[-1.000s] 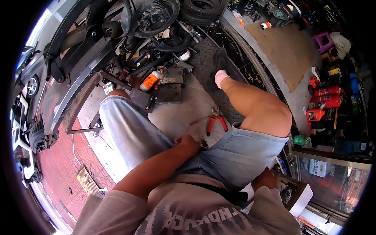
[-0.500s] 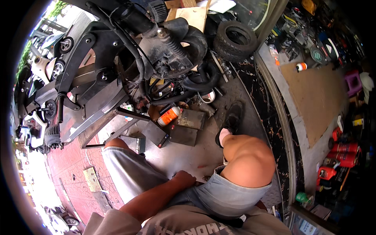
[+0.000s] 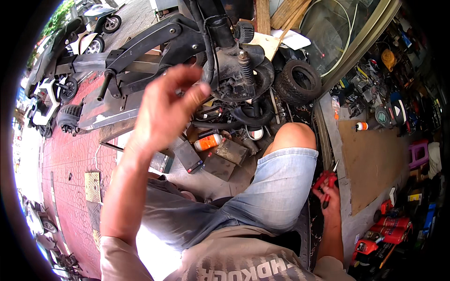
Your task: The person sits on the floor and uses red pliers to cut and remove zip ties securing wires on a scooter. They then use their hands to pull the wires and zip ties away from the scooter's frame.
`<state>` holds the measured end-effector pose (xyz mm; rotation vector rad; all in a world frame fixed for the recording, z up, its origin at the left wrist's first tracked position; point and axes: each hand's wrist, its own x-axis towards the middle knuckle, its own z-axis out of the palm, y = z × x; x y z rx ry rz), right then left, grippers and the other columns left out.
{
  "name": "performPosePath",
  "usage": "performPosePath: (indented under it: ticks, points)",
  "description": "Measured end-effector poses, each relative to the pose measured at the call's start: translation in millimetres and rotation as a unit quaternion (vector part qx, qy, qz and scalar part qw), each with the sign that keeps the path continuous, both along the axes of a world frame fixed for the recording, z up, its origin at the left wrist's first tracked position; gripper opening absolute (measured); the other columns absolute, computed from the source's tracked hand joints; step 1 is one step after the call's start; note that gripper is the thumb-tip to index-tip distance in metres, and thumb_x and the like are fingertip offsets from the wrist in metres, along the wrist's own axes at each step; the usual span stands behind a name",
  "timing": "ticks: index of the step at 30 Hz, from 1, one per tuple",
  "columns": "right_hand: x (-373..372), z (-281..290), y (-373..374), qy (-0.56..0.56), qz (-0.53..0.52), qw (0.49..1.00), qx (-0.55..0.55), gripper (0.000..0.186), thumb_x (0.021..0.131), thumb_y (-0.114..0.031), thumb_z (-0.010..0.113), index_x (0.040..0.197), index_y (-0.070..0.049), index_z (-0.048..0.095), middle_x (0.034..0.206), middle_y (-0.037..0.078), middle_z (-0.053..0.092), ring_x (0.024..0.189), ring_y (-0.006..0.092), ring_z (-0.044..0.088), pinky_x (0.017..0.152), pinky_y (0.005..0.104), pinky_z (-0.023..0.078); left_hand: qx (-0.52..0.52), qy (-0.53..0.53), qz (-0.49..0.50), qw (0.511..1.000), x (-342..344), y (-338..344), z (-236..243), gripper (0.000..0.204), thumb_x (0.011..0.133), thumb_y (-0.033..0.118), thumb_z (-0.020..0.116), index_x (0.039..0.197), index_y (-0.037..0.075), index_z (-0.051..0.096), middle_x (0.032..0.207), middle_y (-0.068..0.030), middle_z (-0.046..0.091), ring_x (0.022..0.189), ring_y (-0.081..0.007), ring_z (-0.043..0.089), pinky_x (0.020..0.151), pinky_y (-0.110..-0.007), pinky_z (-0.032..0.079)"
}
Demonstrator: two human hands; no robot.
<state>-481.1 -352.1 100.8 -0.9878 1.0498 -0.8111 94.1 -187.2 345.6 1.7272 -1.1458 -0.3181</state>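
My left hand is raised in front of the dark vehicle frame. Its thumb stands apart from the bent fingers, and nothing shows in it; motion blurs it a little. Over by the door sill at the right, my right hand is closed round red-handled pliers, whose pointed metal tip is directed upward. Beyond my knees is a dusty wheel assembly with a coil-spring shock absorber. Below it lie an orange and white bottle and several dark box-shaped batteries.
A loose tire lies by the glass door. Right of the metal sill are a brown cardboard sheet, red bottles and a purple stool. Red paving stretches left, with parked scooters beyond.
My left hand has risen from between my knees to before the frame. My right hand has come into view at the right with the pliers. The view has shifted, and my right knee is repositioned.
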Motion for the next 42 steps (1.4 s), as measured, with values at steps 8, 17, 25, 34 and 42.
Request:
performPosePath:
  ticks: [8, 17, 25, 34, 42]
  points:
    - [101.8, 191.7, -75.1, 0.104, 0.092, 0.944, -0.298, 0.036, 0.102, -0.029, 0.073, 0.125, -0.003, 0.066, 0.172, 0.024, 0.057, 0.162, 0.0362, 0.055, 0.104, 0.0412, 0.057, -0.133, -0.032, 0.133, 0.982, 100.7, -105.5, 180.8, 0.081, 0.111, 0.057, 0.072, 0.162, -0.003, 0.059, 0.168, -0.0227, 0.057, 0.152, -0.0382, 0.055, 0.131, -0.055, 0.04]
    - [255.3, 165.7, -72.4, -0.175, 0.094, 0.961, -0.193, 0.061, 0.106, -0.023, 0.068, 0.156, 0.01, 0.06, 0.144, 0.023, 0.074, 0.113, 0.0259, 0.078, 0.098, 0.0409, 0.062, -0.294, 0.178, -0.08, 0.936, 120.1, -180.0, 150.0, 0.097, 0.096, 0.091, 0.071, 0.132, 0.001, 0.064, 0.1, -0.0117, 0.073, 0.096, -0.0285, 0.077, 0.089, -0.047, 0.065]
    - [287.2, 131.0, -89.9, -0.134, 0.034, 0.99, 0.015, 0.018, 0.105, -0.024, 0.075, 0.114, -0.01, 0.069, 0.132, 0.018, 0.081, 0.107, 0.0263, 0.081, 0.078, 0.0355, 0.059, -0.323, 0.181, -0.074, 0.926, 109.6, -179.9, 138.2, 0.103, 0.094, 0.098, 0.065, 0.129, 0.002, 0.061, 0.096, -0.0124, 0.066, 0.082, -0.0267, 0.074, 0.074, -0.046, 0.068]
    - [306.3, 139.2, -119.2, -0.023, 0.108, 0.986, -0.125, 0.034, 0.107, -0.021, 0.073, 0.138, -0.005, 0.07, 0.145, 0.018, 0.077, 0.115, 0.0232, 0.08, 0.068, 0.029, 0.056, -0.314, 0.193, -0.05, 0.928, 84.0, -174.1, 147.5, 0.103, 0.095, 0.095, 0.067, 0.132, -0.001, 0.06, 0.097, -0.0145, 0.065, 0.081, -0.0273, 0.075, 0.072, -0.046, 0.071]
    - [344.7, 198.0, -121.0, -0.053, 0.089, 0.955, -0.278, 0.029, 0.108, -0.018, 0.082, 0.127, 0.003, 0.077, 0.15, 0.021, 0.071, 0.115, 0.019, 0.075, 0.094, 0.0317, 0.059, -0.273, 0.162, -0.007, 0.948, 27.5, -150.8, 172.6, 0.097, 0.098, 0.092, 0.067, 0.132, 0.002, 0.064, 0.094, -0.0185, 0.076, 0.078, -0.0284, 0.08, 0.073, -0.044, 0.071]
